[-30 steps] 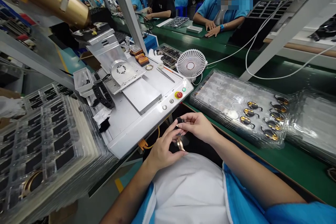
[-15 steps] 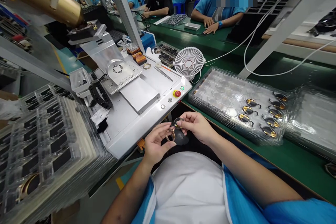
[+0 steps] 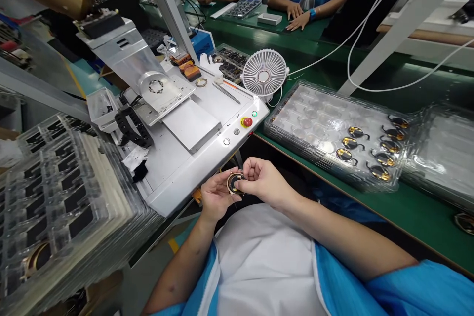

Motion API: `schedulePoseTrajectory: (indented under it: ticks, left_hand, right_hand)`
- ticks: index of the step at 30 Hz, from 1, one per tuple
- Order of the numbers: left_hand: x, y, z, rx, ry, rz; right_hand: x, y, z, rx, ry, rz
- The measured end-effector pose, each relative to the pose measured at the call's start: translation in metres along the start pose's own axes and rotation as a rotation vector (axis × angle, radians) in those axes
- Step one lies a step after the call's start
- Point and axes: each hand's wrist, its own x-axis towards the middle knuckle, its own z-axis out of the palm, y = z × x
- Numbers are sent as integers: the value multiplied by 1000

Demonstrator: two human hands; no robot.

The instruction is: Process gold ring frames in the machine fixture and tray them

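In front of my belly, my left hand [image 3: 215, 198] grips a gold-coloured ring [image 3: 228, 185] by its edge, fingers bent around it. My right hand [image 3: 269, 183] presses a round black disc with gold patches [image 3: 234, 181] against that ring, thumb on its face. The disc lies over the ring's opening; whether it is fully seated I cannot tell. Similar discs with short black tails [image 3: 385, 159] lie in a clear plastic tray [image 3: 296, 131] to the right.
Ahead-left stands a white machine with a metal plate [image 3: 190, 126], a red button [image 3: 248, 122] and tweezers [image 3: 226, 93]. A small white fan [image 3: 263, 75] is beside it. Stacked trays [image 3: 107, 202] rise at left. A co-worker's hands [image 3: 298, 17] rest across the green bench.
My right hand has moved left and brought the black disc onto the gold ring, which was apart from it before. The view has shifted slightly.
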Motion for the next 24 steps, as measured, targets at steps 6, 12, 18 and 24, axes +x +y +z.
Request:
schedulePoseTrajectory:
  ticks: [6, 12, 18, 24]
  left_hand:
    - [-2, 0, -1, 11, -14, 21]
    - [-3, -2, -3, 46, 11, 18]
    - [-4, -3, -2, 42, 9, 25]
    - [-6, -7, -1, 45, 80, 33]
  right_hand:
    - [0, -2, 3, -57, -14, -18]
    - [2, -2, 3, -50, -29, -16]
    - [1, -3, 3, -16, -48, 2]
    - [8, 3, 3, 24, -64, -10]
